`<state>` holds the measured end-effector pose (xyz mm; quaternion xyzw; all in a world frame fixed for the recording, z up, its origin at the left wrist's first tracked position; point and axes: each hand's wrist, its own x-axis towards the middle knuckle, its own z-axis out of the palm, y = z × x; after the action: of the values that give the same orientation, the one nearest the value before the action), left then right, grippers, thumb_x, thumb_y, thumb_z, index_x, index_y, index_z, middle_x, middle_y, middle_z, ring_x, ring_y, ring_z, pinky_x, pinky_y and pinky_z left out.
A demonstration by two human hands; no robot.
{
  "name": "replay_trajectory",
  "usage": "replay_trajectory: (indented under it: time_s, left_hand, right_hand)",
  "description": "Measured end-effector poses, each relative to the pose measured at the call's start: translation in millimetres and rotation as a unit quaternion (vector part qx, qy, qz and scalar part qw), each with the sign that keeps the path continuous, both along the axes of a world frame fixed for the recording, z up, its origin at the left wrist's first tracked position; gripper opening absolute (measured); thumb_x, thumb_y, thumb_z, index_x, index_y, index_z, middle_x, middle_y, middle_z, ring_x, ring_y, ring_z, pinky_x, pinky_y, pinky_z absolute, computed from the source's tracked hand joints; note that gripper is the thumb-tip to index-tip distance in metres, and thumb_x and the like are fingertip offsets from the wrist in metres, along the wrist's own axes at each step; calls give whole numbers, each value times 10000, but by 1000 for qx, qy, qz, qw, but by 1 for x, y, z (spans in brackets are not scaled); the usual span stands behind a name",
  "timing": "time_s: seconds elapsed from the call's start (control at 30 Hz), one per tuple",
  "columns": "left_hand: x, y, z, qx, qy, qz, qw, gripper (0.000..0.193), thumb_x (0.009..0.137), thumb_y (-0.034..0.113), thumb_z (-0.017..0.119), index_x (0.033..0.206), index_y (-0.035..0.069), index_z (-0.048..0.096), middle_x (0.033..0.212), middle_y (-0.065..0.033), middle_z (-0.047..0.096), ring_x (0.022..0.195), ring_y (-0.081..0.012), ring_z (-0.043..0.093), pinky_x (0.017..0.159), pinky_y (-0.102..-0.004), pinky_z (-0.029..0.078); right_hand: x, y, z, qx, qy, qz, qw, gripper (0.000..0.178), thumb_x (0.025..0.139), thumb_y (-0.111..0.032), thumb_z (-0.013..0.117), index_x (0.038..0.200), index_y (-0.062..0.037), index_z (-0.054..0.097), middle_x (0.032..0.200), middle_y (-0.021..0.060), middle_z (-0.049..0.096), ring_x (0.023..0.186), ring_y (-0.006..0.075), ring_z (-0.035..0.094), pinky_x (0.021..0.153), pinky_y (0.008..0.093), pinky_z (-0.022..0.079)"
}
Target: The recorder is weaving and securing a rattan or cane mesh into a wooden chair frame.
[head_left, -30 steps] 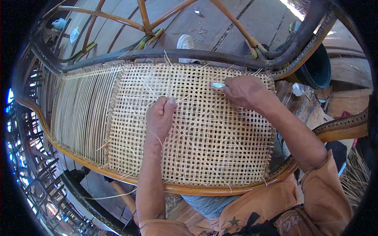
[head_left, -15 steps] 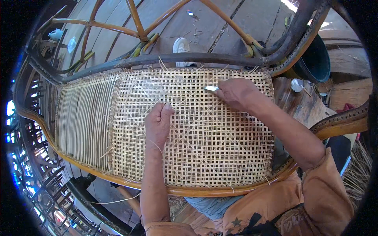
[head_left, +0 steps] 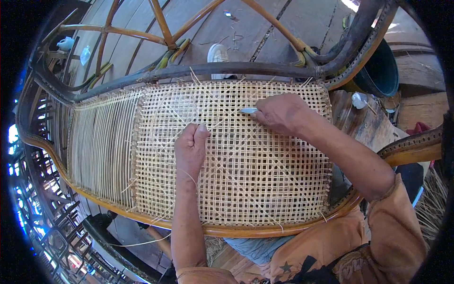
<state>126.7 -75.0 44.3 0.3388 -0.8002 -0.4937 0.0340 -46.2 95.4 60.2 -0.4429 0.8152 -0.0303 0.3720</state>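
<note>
A woven cane panel (head_left: 246,184) with an open square mesh and some diagonal strands spans the middle of a curved rattan frame (head_left: 227,231). Closed in a fist over the panel's centre, my left hand (head_left: 190,147) pinches a thin pale cane strand (head_left: 217,125) between thumb and fingers. A loose length of it curves by my wrist. My right hand (head_left: 282,113), farther back and to the right, grips a tool with a short pointed silver tip (head_left: 248,110); the handle is hidden in my palm. The tip points left, at the mesh surface.
Left of the mesh, parallel strands (head_left: 101,151) run in one direction only. Short strand ends stick out along the panel's edges. Beyond the frame are a white shoe (head_left: 217,54) on plank flooring, a dark bucket (head_left: 380,71) and a pile of cane strips (head_left: 432,203).
My right hand and the silver-tipped tool have shifted slightly left and nearer to me. The left hand keeps its grip almost in the same place.
</note>
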Motion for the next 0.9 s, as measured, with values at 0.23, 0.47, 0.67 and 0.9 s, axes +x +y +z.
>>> replay_trajectory:
  time_s: [0.23, 0.47, 0.67, 0.9]
  left_hand:
    - [-4, 5, -4, -6, 23, 0, 1000, 308, 897, 267, 532, 716, 19, 552, 572, 0, 463, 544, -60, 365, 492, -232, 332]
    - [2, -1, -3, 46, -6, 3, 999, 286, 906, 252, 510, 760, 15, 579, 664, -2, 525, 628, -67, 427, 597, -222, 377]
    - [3, -2, 4, 45, 10, -4, 999, 288, 888, 263, 548, 763, 4, 570, 575, -5, 470, 546, -69, 380, 504, -247, 355]
    - [74, -34, 90, -183, -110, -55, 975, 285, 842, 72, 460, 1110, 10, 536, 1103, -160, 569, 955, -263, 573, 873, -327, 424]
  right_hand:
    - [-2, -6, -7, 29, -16, -36, 999, 390, 901, -363, 366, 889, -42, 587, 834, 185, 618, 802, 357, 599, 721, 458, 464]
    - [10, -14, 11, 42, 14, 8, 999, 368, 896, -343, 377, 898, -37, 581, 838, 183, 619, 801, 359, 595, 719, 461, 464]
    - [14, -22, 4, 34, 39, 32, 998, 328, 882, -312, 413, 957, -51, 598, 860, 163, 641, 817, 332, 620, 721, 439, 487]
    - [21, 16, 2, -80, -23, -148, 985, 372, 907, -366, 397, 895, -33, 561, 783, 172, 594, 735, 329, 577, 683, 432, 444]
